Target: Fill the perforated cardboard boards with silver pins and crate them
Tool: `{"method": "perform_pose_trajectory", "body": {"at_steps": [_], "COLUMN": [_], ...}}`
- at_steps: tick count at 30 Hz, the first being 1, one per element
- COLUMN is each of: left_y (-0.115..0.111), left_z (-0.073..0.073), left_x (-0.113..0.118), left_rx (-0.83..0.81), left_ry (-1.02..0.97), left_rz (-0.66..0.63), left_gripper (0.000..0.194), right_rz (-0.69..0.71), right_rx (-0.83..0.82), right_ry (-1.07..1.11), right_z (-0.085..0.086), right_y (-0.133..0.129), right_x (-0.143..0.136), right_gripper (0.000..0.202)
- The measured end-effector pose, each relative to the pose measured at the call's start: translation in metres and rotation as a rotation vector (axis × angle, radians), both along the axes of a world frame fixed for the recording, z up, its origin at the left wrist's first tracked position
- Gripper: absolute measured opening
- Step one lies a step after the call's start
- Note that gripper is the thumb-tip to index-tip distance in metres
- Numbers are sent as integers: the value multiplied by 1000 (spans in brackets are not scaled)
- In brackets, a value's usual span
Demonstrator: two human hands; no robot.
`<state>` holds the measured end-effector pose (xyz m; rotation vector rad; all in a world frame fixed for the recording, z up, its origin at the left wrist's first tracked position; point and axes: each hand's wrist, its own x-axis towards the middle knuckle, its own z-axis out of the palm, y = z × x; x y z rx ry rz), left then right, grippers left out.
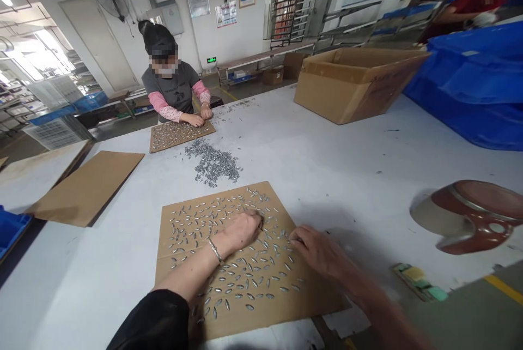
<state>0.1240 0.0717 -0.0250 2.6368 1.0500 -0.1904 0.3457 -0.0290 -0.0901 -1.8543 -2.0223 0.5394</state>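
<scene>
A brown cardboard sheet (183, 268) lies before me, covered with small grey metal pieces (249, 306), pointed at both ends. My left hand (241, 229), with a bracelet at the wrist, rests over the sheet's upper middle, fingers curled down among the pieces. Its fingertips are hidden, so what it holds cannot be made out. At the sheet's right edge, my right hand (314, 249) has thumb and fingers pinched together; anything between them is too small to tell. Beyond the sheet, a loose pile of the same metal pieces (216, 163) lies on the white table (347, 164).
Across the table, a person (175, 83) works with both hands over another cardboard sheet (163, 143) of pieces. A bare cardboard sheet (90, 186) lies left. On the right are a cardboard box (330, 94), blue bins (469, 77), and a brown-and-beige container (445, 208).
</scene>
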Motion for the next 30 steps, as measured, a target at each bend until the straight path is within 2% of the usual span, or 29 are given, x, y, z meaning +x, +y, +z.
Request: {"method": "perform_pose_trajectory", "body": {"at_steps": [6, 10, 16, 21, 26, 30], "left_y": [-3, -5, -9, -12, -12, -12], "left_z": [-15, -8, 16, 22, 21, 19], "left_x": [16, 17, -10, -39, -43, -29], "left_rx": [-9, -10, 16, 24, 20, 12], "left_ry": [51, 37, -28, -37, -36, -55], "left_rz": [36, 74, 162, 224, 235, 194], "left_gripper": [18, 18, 21, 21, 20, 22], "right_rz": [-37, -42, 3, 24, 64, -58], "right_rx": [32, -26, -115, -162, -92, -28], "right_ry": [28, -2, -105, -126, -35, -112], "right_z": [-6, -2, 10, 10, 3, 9], "right_y": [-12, -18, -29, -39, -21, 10], "right_x": [7, 7, -4, -3, 5, -1], "right_gripper": [24, 27, 26, 26, 22, 26]}}
